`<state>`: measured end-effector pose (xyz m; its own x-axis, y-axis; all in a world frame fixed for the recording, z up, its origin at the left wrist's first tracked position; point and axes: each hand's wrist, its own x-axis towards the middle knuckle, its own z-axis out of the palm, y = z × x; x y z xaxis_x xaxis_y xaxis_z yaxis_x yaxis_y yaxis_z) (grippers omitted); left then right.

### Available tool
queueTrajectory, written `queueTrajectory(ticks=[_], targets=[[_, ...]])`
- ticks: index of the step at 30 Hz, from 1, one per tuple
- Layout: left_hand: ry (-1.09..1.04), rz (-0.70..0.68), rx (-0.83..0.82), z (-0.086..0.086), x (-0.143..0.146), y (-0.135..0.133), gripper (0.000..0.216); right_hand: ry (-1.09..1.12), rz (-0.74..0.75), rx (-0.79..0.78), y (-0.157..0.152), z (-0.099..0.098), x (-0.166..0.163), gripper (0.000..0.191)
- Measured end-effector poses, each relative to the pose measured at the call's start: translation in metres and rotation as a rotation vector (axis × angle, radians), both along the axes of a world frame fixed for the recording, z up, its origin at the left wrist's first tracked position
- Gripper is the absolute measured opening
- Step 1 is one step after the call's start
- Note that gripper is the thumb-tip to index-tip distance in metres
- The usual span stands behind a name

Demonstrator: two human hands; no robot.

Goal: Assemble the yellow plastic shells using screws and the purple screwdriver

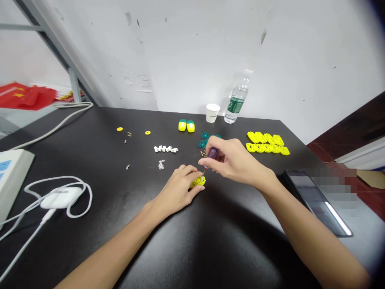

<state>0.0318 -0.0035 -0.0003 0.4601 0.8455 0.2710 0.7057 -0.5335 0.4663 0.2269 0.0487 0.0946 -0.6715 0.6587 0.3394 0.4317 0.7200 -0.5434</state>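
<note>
My left hand pins a yellow plastic shell to the black table, fingers closed around its edges. In my right hand is a screwdriver with a dark purple handle. Its thin shaft points down, and the tip meets the shell near its right end. Just behind my right hand lie several green plastic pieces, partly hidden by the fingers. Small brass-coloured bits are beside them. To the left are a row of white parts and a little pile of clear rings.
Two rows of yellow shells lie at the right, near a phone. Two yellow-green assembled pieces, a paper cup and a water bottle stand at the back. A white charger case with cables is at the left.
</note>
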Motion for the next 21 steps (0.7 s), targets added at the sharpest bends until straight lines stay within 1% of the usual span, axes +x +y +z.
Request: queueTrajectory(ticks=[2,4,5,7,8,11,13,17,19,21], targets=[[0.005,0.001,-0.003,0.0004,0.0003,-0.0001,0.025,0.001,-0.015,0.038,0.0005,-0.0013,-0.0012,0.023],[0.006,0.004,-0.004,0.0011,0.0004,-0.0004,0.025,-0.009,-0.016,0.049,-0.0007,-0.0005,-0.0020,0.024],[0.006,0.004,-0.005,0.0015,0.0004,-0.0005,0.025,-0.016,-0.011,0.037,-0.0018,0.0007,-0.0019,0.021],[0.007,0.002,-0.014,0.0024,0.0003,-0.0010,0.024,-0.035,0.015,-0.015,-0.0044,0.0035,-0.0008,0.008],[0.006,0.001,-0.021,0.0028,0.0003,-0.0012,0.024,-0.046,0.033,-0.043,-0.0054,0.0048,0.0002,0.006],[-0.001,-0.002,-0.031,0.0036,0.0001,-0.0017,0.024,-0.060,0.070,-0.098,-0.0056,0.0062,0.0037,0.019],[-0.004,0.003,-0.028,0.0035,0.0002,-0.0016,0.025,-0.056,0.071,-0.107,-0.0036,0.0052,0.0048,0.021],[-0.001,0.003,-0.028,0.0025,0.0005,-0.0006,0.025,-0.048,0.021,-0.020,-0.0001,0.0030,0.0037,0.003],[-0.002,0.000,-0.029,0.0019,0.0005,-0.0004,0.026,-0.063,-0.006,0.018,0.0004,0.0031,0.0035,0.008],[-0.006,-0.003,-0.028,0.0015,0.0005,-0.0004,0.025,-0.075,-0.024,0.017,0.0006,0.0037,0.0044,0.010]])
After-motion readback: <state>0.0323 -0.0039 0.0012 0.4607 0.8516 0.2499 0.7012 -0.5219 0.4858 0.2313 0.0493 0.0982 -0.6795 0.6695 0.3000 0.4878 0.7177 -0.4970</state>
